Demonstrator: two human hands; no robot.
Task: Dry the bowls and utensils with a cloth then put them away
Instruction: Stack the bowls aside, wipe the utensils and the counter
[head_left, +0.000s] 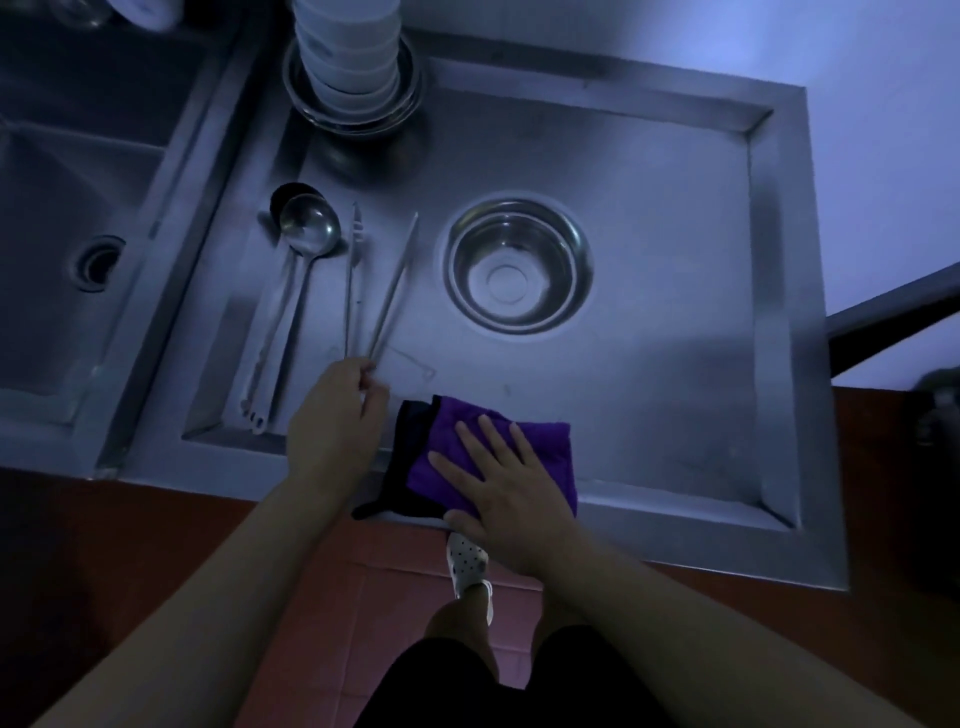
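steel tongs (382, 291) on the drainboard (649, 364) — slim, springy, likely slick; left hand (335, 421) pinches their near end. right hand (501, 486) lies flat-fingered on the purple cloth (550, 441).

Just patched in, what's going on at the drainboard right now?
A person stands at a steel drainboard. The left hand is at the near end of the tongs, fingers curled at them, apparently picking them up. The right hand lies flat on a folded purple cloth at the front edge. Two ladles lie left of the tongs, a steel bowl sits mid-board, and stacked white bowls stand at the back.
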